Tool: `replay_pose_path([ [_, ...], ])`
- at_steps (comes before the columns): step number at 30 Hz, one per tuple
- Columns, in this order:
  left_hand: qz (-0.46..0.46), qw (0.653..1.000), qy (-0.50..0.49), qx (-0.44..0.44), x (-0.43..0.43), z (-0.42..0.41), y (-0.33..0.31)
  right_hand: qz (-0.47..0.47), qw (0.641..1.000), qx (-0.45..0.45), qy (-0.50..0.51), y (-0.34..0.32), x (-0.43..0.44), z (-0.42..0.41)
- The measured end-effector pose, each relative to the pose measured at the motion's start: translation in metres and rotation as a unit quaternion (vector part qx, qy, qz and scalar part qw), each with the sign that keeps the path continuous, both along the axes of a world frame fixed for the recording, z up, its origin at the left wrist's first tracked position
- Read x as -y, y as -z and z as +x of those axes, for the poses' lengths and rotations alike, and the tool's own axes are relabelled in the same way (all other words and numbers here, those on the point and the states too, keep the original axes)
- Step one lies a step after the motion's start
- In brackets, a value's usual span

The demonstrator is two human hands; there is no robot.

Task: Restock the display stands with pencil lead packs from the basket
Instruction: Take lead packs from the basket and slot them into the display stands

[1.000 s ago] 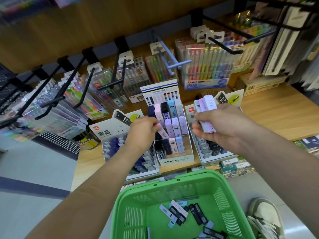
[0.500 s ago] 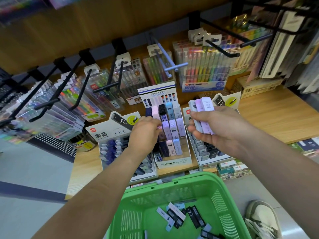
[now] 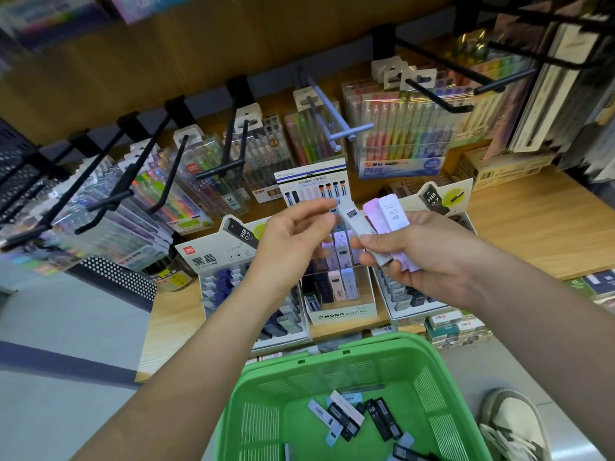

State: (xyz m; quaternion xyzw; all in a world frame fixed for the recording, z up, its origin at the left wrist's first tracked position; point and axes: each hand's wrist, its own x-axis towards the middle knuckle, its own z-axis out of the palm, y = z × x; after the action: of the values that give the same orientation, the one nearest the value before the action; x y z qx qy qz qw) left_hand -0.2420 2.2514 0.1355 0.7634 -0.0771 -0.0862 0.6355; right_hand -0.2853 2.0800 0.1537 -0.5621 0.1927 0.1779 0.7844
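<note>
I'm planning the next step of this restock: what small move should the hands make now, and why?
Probably pull the white pack free with the left hand and lower it into the MONO stand. The left fingers seem to pinch its top end, the right hand holds it in a fan with lilac packs, and that stand sits just below with similar pastel packs.

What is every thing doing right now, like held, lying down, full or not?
Left hand, pinches the white pack's top end.
Right hand, grips the white pack and the lilac packs.
White pack, tilted, held between both hands.
Lilac packs, fanned in the right hand.
Basket, partly filled.
Loose packs, lying flat in the basket.
Middle stand, partly filled, packs upright.
</note>
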Motion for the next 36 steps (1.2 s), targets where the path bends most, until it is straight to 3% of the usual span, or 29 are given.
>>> replay_pose_path([
  [3, 0.058, 0.994, 0.063, 0.061, 0.002, -0.007, -0.015, -0.016, 0.998, 0.009, -0.056, 0.000, -0.005, -0.001],
  [5, 0.071, 0.993, 0.068, 0.058, 0.005, -0.009, -0.017, -0.037, 0.995, 0.014, -0.095, 0.001, -0.009, -0.003],
  [11, -0.002, 0.999, -0.052, 0.006, -0.008, -0.005, -0.021, -0.135, 0.977, 0.021, -0.162, 0.004, -0.011, -0.005],
  [17, -0.008, 0.992, -0.122, 0.036, -0.045, 0.009, -0.031, -0.277, 0.956, 0.043, -0.083, 0.015, -0.003, 0.002],
  [24, 0.200, 0.975, -0.088, 0.041, -0.060, 0.018, -0.013, -0.203, 0.977, 0.062, 0.018, 0.015, -0.001, 0.005],
  [29, 0.358, 0.922, -0.070, 0.131, -0.055, 0.020, 0.013, -0.144, 0.983, 0.073, 0.089, 0.012, -0.002, 0.005],
  [36, 0.474, 0.858, -0.023, 0.197, -0.039, 0.032, 0.034, -0.143, 0.983, 0.078, 0.085, 0.011, -0.001, 0.005],
])
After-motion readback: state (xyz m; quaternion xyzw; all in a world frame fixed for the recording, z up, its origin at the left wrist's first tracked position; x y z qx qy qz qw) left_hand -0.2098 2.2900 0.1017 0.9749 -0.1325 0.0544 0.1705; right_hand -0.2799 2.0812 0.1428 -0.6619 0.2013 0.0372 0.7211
